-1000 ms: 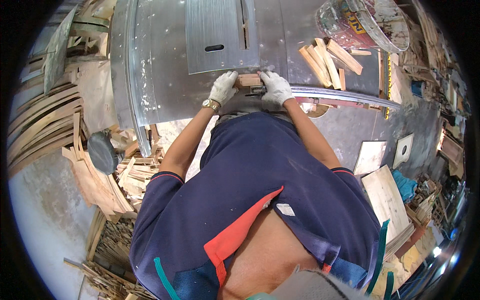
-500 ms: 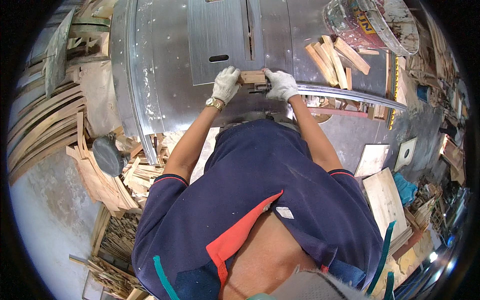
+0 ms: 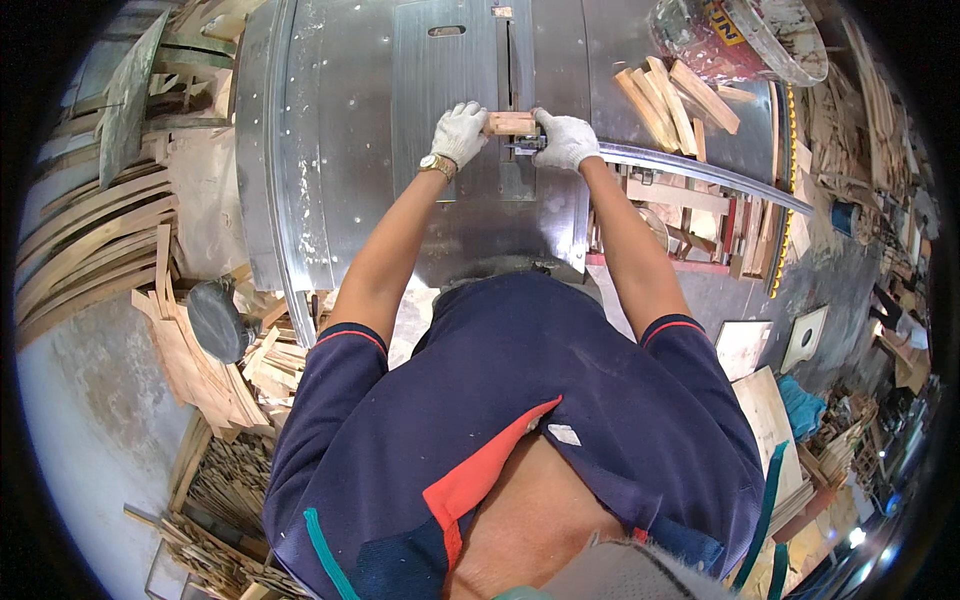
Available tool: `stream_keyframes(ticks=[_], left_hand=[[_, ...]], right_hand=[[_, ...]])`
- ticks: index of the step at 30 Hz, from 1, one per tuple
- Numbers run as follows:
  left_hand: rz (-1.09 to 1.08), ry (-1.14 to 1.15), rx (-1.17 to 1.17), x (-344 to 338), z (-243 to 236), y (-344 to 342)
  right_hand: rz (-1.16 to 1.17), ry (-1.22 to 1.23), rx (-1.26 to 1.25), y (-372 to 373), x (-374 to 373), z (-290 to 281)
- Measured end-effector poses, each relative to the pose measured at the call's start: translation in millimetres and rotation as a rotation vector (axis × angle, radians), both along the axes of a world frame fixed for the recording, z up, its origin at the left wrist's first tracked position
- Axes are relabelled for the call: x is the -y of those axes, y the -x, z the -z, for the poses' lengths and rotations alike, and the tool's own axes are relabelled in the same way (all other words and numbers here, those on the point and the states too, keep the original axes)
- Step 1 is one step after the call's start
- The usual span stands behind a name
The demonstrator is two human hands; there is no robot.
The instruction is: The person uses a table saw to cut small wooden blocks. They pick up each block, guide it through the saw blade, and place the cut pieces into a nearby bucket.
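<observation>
A short pale wooden block (image 3: 511,123) lies crosswise between my two white-gloved hands, above a long narrow slot in the metal machine table (image 3: 350,130). My left hand (image 3: 461,133) is closed on the block's left end; a gold watch (image 3: 438,163) is on that wrist. My right hand (image 3: 567,141) holds the right end, its thumb side against the wood. Just on the near side of the block, a small dark metal fitting (image 3: 527,146) sits beside my right fingers. A shiny rail (image 3: 690,171) runs right from that hand. My palms hide parts of the block's ends.
Several wood strips (image 3: 662,106) lie on the right of the table, by a paint-stained bucket (image 3: 735,42). Curved boards (image 3: 95,250) are stacked at the left, near a dark round-topped object (image 3: 217,320). Wood scraps (image 3: 270,365) lie beneath the table's left edge.
Both hands and the block have moved away from me along the table, and the block is now across the slot. The rail's left end has shifted away with them. The view has shifted slightly.
</observation>
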State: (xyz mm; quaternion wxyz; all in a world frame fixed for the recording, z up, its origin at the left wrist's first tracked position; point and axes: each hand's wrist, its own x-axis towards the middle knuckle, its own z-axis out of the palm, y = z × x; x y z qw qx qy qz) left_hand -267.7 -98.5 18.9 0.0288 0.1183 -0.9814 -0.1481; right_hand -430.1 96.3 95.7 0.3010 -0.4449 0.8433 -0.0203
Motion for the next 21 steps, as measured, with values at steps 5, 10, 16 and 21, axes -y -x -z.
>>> stream_keyframes(ticks=[5, 10, 16, 21], left_hand=[[0.004, 0.046, 0.027, 16.8, -1.4, 23.5], [0.010, 0.057, 0.000, 27.6, -1.9, 35.6], [0.035, 0.042, 0.085, 43.8, -7.0, 54.1], [0.024, 0.056, 0.080, 52.3, -3.4, 63.1]], right_hand=[[-0.011, 0.017, -0.002, 22.4, 16.6, 4.6], [-0.015, 0.002, -0.007, 35.9, 28.4, 2.5], [-0.010, -0.021, -0.010, 51.3, 41.1, 0.0], [-0.032, 0.019, -0.033, 61.2, 49.0, 3.9]])
